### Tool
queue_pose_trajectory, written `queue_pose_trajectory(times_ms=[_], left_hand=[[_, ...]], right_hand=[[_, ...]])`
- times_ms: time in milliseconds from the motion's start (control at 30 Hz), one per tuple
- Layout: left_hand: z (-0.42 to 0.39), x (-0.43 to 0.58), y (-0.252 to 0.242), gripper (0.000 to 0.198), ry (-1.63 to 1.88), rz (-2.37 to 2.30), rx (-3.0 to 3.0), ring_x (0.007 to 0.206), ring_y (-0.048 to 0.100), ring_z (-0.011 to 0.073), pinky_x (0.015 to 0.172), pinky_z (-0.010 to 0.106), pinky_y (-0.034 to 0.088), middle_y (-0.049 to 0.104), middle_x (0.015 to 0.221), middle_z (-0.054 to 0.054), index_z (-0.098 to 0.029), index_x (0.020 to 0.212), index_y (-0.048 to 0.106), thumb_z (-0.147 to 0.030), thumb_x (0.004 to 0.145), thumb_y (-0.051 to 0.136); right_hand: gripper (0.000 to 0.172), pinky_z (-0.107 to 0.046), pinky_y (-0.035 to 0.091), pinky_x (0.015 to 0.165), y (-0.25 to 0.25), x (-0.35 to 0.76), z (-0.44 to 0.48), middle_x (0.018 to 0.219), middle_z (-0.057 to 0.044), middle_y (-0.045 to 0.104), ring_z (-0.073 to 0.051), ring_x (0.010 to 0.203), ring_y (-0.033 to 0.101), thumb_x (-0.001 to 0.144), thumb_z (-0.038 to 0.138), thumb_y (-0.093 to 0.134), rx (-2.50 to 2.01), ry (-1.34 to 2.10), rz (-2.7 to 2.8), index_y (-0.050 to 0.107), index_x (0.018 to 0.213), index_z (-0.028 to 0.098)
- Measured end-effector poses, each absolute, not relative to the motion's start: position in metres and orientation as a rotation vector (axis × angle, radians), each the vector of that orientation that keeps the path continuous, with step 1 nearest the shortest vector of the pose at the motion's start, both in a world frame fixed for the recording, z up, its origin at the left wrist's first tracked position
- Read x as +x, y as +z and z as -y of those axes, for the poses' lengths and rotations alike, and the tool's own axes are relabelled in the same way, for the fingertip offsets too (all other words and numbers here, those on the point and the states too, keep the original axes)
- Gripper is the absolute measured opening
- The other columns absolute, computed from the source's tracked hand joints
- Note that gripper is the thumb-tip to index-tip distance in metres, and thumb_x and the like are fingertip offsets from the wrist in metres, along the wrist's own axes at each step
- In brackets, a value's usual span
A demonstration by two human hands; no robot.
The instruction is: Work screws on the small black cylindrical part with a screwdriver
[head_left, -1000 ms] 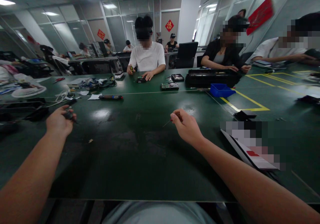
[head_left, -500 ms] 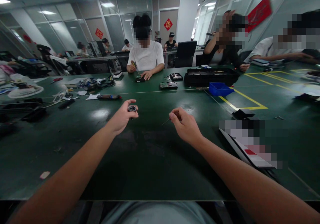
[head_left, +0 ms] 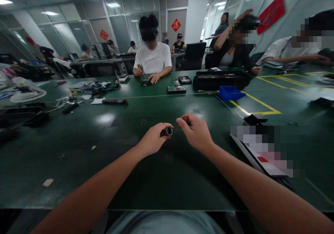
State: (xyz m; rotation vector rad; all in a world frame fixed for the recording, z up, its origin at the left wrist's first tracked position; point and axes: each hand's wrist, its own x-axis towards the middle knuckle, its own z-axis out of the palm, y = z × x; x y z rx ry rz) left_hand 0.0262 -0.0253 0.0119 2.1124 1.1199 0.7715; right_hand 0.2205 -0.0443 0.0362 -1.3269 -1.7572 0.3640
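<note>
Pinched between the thumb and fingers of my left hand point(head_left: 152, 139) is a small black cylindrical part point(head_left: 168, 131). Its end has a silvery ring and faces my right side; I cannot make out its exact kind. My right hand point(head_left: 197, 131) is closed around a thin screwdriver point(head_left: 178, 127). Only a bit of red and the slim metal shaft show, the rest being covered by my fingers. The shaft points down and left, its tip close to the ringed end; whether they touch I cannot tell. Both hands are held above the green table point(head_left: 146, 185).
Across the table a person point(head_left: 153, 58) works on a small black device. Circuit-board drives point(head_left: 176, 89), a black case point(head_left: 221, 80) and a blue bin point(head_left: 231, 93) stand at the back. A pen-shaped electric screwdriver point(head_left: 114, 101) lies left, a laptop-like object point(head_left: 250, 157) right.
My left hand has moved right and slightly nearer with the black cylindrical part, bringing it beside the screwdriver and turning its ringed end. My right hand has stayed almost in place.
</note>
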Motion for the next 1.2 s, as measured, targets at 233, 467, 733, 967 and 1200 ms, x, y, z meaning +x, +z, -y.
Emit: queue_pose_trajectory(times_ms=[233, 467, 733, 967, 1200], left_hand=[[0.015, 0.013, -0.001, 0.041, 0.864, -1.161, 2.111, 0.117, 0.059, 0.025, 0.107, 0.044, 0.042, 0.066, 0.123, 0.006, -0.024, 0.122, 0.064, -0.016, 0.082, 0.07], [0.014, 0.008, -0.002, 0.041, 0.926, -1.132, 2.117, 0.121, 0.057, 0.0231, 0.11, 0.043, 0.039, 0.064, 0.127, 0.004, -0.028, 0.126, 0.063, -0.021, 0.086, 0.069], [0.012, 0.009, -0.005, 0.043, 0.937, -1.164, 2.096, 0.123, 0.056, 0.0245, 0.112, 0.044, 0.038, 0.064, 0.129, 0.005, -0.026, 0.128, 0.063, -0.022, 0.086, 0.07], [0.009, 0.006, -0.009, 0.043, 0.953, -1.163, 2.114, 0.122, 0.057, 0.0229, 0.11, 0.042, 0.039, 0.065, 0.129, 0.002, -0.029, 0.128, 0.063, -0.023, 0.087, 0.07], [0.01, 0.005, -0.009, 0.043, 0.93, -1.171, 2.187, 0.117, 0.059, 0.0238, 0.106, 0.043, 0.042, 0.067, 0.126, 0.003, -0.03, 0.129, 0.063, -0.025, 0.087, 0.071]], right_hand=[[0.02, -0.033, 0.052, 0.07, 0.031, 0.222, 0.046, 0.081, -0.004, 0.07, -0.019, 0.074, 0.067, 0.096, 0.039, 0.051, -1.101, 0.517, 1.507, 0.06, 0.094, 0.022], [0.02, -0.037, 0.055, 0.075, 0.026, 0.221, 0.043, 0.084, -0.005, 0.071, -0.02, 0.079, 0.07, 0.096, 0.039, 0.052, -1.114, 0.522, 1.552, 0.061, 0.096, 0.022], [0.018, -0.036, 0.054, 0.075, 0.027, 0.221, 0.043, 0.087, -0.006, 0.072, -0.02, 0.082, 0.071, 0.097, 0.036, 0.051, -1.125, 0.507, 1.542, 0.06, 0.099, 0.021], [0.021, -0.031, 0.051, 0.067, 0.033, 0.223, 0.044, 0.08, -0.004, 0.072, -0.018, 0.073, 0.069, 0.095, 0.039, 0.054, -1.156, 0.514, 1.599, 0.063, 0.093, 0.02], [0.036, -0.026, 0.035, 0.049, 0.036, 0.223, 0.047, 0.055, 0.003, 0.058, -0.011, 0.047, 0.048, 0.087, 0.049, 0.066, -1.28, 0.268, 1.674, 0.056, 0.065, 0.021]])
